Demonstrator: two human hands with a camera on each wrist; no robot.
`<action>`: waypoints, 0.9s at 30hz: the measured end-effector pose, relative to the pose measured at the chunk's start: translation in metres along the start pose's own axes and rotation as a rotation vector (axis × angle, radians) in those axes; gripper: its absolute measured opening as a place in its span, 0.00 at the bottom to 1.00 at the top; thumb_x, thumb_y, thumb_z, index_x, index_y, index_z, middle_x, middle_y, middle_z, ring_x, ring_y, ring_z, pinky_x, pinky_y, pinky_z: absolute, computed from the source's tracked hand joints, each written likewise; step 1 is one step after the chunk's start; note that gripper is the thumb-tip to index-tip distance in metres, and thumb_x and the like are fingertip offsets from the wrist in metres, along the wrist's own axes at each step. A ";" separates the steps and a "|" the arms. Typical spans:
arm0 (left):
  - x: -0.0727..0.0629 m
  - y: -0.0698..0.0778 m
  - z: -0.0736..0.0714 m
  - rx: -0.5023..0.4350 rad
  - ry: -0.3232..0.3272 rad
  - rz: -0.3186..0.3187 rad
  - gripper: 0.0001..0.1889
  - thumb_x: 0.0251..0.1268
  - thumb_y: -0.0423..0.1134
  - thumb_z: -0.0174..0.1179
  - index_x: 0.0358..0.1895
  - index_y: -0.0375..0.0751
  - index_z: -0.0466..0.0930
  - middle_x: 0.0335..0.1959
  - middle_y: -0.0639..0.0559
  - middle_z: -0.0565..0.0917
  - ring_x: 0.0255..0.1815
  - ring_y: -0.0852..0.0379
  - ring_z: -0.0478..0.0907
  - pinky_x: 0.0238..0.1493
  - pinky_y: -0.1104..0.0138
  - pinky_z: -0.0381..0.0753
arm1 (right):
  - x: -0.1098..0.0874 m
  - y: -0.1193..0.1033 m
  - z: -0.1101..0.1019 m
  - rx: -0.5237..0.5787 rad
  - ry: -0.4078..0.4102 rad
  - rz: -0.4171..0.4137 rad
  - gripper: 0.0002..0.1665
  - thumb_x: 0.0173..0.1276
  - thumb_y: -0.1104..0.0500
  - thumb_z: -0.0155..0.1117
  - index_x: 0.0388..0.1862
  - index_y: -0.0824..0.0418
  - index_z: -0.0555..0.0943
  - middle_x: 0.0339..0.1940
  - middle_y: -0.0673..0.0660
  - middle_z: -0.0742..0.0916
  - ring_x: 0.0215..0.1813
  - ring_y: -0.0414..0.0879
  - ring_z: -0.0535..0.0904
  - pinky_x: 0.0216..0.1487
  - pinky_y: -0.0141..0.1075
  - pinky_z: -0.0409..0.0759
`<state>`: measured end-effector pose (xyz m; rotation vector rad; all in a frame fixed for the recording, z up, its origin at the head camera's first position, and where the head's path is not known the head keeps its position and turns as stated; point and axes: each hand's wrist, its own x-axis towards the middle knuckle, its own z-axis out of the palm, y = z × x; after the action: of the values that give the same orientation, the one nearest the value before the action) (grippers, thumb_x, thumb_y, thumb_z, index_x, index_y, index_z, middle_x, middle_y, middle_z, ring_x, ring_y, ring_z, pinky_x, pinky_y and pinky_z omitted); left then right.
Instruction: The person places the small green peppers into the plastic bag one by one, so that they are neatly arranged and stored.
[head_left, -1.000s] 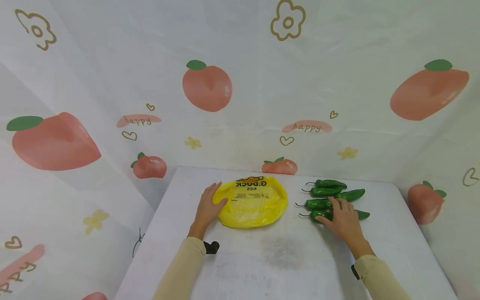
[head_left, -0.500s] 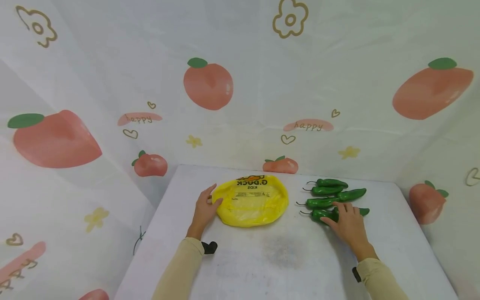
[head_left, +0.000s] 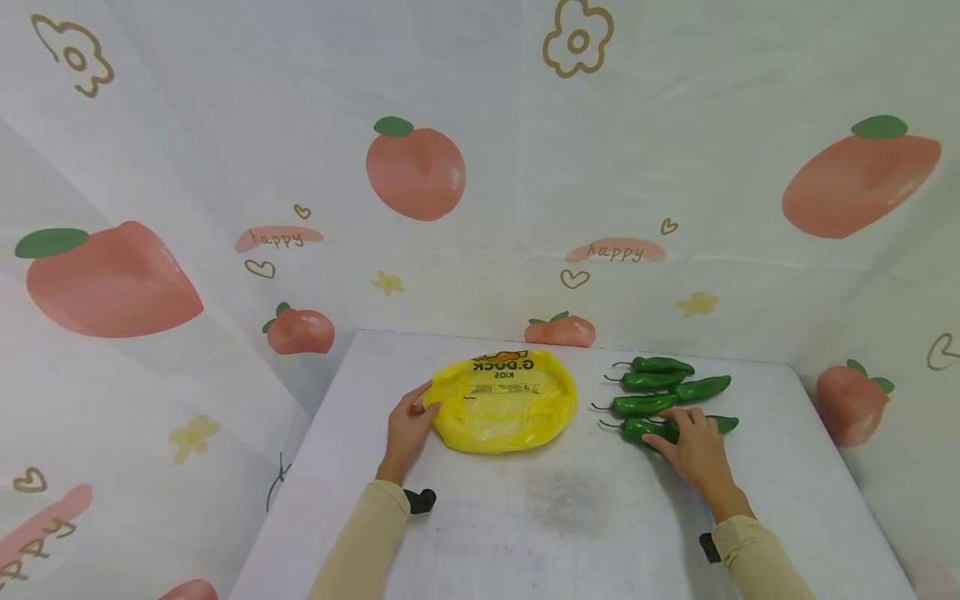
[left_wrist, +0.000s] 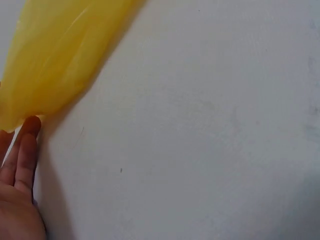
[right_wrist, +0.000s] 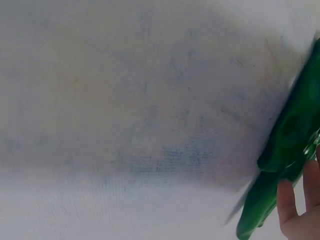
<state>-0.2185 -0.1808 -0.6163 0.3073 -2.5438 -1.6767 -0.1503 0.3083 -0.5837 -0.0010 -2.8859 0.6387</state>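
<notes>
A yellow, see-through plastic bag (head_left: 506, 408) lies flattened into an oval, its printed lettering reversed. My left hand (head_left: 407, 429) pinches its left edge; in the left wrist view, fingers (left_wrist: 27, 150) lie right at the lower corner of the bag (left_wrist: 60, 60). Over on the right, several glossy long green peppers with thin stems lie in rows. My right hand (head_left: 699, 450) reaches over the nearest row and holds a green pepper (head_left: 639, 430), thumb on the near side and fingers on the far side, partly hiding it. Another pepper tip (head_left: 726, 424) shows beyond the hand.
Farther back lie more peppers, including a top one (head_left: 662, 365) and one to the right (head_left: 703, 388). The white table (head_left: 525, 542) has a greyish smudge in front. A fruit-printed white cloth (head_left: 480, 275) surrounds it at the back and sides.
My right hand has drawn back slightly toward me from the second pepper row to the nearest one. My left hand has shifted from over the bag's left side to its very edge.
</notes>
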 end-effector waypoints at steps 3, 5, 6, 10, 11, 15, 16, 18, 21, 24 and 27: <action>0.002 -0.005 -0.001 -0.026 0.007 -0.022 0.23 0.67 0.45 0.67 0.66 0.62 0.80 0.43 0.51 0.81 0.40 0.57 0.73 0.41 0.73 0.74 | 0.000 -0.001 0.000 0.035 -0.028 0.022 0.33 0.62 0.45 0.75 0.59 0.63 0.79 0.56 0.73 0.78 0.54 0.72 0.72 0.51 0.64 0.72; 0.003 -0.007 -0.001 -0.033 0.009 -0.031 0.23 0.67 0.44 0.67 0.66 0.62 0.80 0.44 0.51 0.82 0.40 0.57 0.73 0.41 0.74 0.74 | 0.000 -0.001 -0.001 0.056 -0.056 0.036 0.33 0.63 0.45 0.74 0.59 0.64 0.79 0.57 0.73 0.78 0.55 0.72 0.72 0.53 0.65 0.73; 0.002 -0.008 -0.001 -0.030 0.009 -0.027 0.24 0.68 0.44 0.67 0.66 0.61 0.80 0.45 0.50 0.83 0.41 0.57 0.74 0.41 0.74 0.74 | -0.001 -0.001 -0.001 0.065 -0.068 0.043 0.33 0.64 0.45 0.74 0.59 0.65 0.79 0.57 0.73 0.79 0.56 0.72 0.72 0.54 0.65 0.73; 0.001 -0.009 0.000 -0.030 0.016 -0.026 0.24 0.67 0.42 0.67 0.66 0.59 0.80 0.45 0.47 0.83 0.41 0.57 0.74 0.40 0.76 0.75 | -0.002 -0.001 0.000 0.094 -0.106 0.061 0.32 0.66 0.46 0.72 0.59 0.67 0.79 0.58 0.73 0.78 0.59 0.74 0.71 0.59 0.67 0.71; 0.001 -0.008 0.001 -0.037 0.019 -0.027 0.24 0.67 0.42 0.67 0.66 0.59 0.81 0.45 0.47 0.83 0.41 0.57 0.75 0.40 0.76 0.75 | -0.003 -0.001 0.001 0.099 -0.109 0.064 0.32 0.66 0.47 0.72 0.59 0.68 0.80 0.58 0.73 0.78 0.60 0.74 0.71 0.60 0.67 0.71; -0.001 -0.005 0.001 -0.061 0.026 -0.036 0.24 0.67 0.41 0.67 0.66 0.58 0.81 0.46 0.47 0.84 0.41 0.57 0.76 0.40 0.77 0.76 | -0.004 0.000 0.002 0.111 -0.108 0.058 0.31 0.66 0.48 0.73 0.59 0.68 0.81 0.57 0.72 0.79 0.60 0.74 0.71 0.60 0.67 0.70; -0.001 -0.005 0.001 -0.064 0.026 -0.038 0.24 0.67 0.41 0.67 0.66 0.59 0.81 0.46 0.47 0.84 0.41 0.57 0.76 0.40 0.77 0.76 | -0.004 0.001 0.002 0.111 -0.106 0.053 0.31 0.66 0.48 0.73 0.59 0.68 0.81 0.56 0.72 0.79 0.59 0.73 0.71 0.60 0.67 0.70; 0.000 -0.004 0.001 -0.063 0.023 -0.045 0.24 0.67 0.41 0.67 0.66 0.59 0.81 0.47 0.47 0.84 0.41 0.57 0.76 0.39 0.78 0.76 | -0.005 0.000 0.002 0.111 -0.108 0.049 0.31 0.66 0.49 0.73 0.59 0.68 0.81 0.56 0.72 0.79 0.59 0.74 0.72 0.60 0.67 0.71; 0.001 -0.003 0.001 -0.054 0.019 -0.054 0.24 0.67 0.41 0.67 0.66 0.60 0.81 0.47 0.48 0.84 0.41 0.58 0.76 0.39 0.78 0.76 | -0.005 -0.001 0.000 0.114 -0.120 0.039 0.31 0.66 0.50 0.73 0.60 0.68 0.81 0.55 0.72 0.80 0.59 0.75 0.72 0.60 0.68 0.70; 0.000 -0.003 0.001 -0.053 0.022 -0.057 0.24 0.67 0.41 0.66 0.66 0.61 0.81 0.46 0.50 0.83 0.40 0.59 0.75 0.39 0.78 0.75 | -0.004 -0.001 0.000 0.121 -0.140 0.032 0.31 0.66 0.50 0.72 0.61 0.69 0.81 0.54 0.73 0.82 0.59 0.76 0.73 0.60 0.68 0.70; -0.001 -0.004 0.002 -0.060 0.020 -0.054 0.24 0.67 0.41 0.66 0.65 0.61 0.81 0.41 0.49 0.82 0.37 0.59 0.73 0.36 0.77 0.74 | -0.005 0.001 0.001 0.129 -0.162 0.028 0.30 0.67 0.50 0.71 0.61 0.69 0.81 0.54 0.72 0.84 0.60 0.75 0.74 0.61 0.68 0.70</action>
<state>-0.2171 -0.1806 -0.6205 0.3897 -2.4872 -1.7564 -0.1457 0.3081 -0.5859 0.0295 -2.9974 0.8665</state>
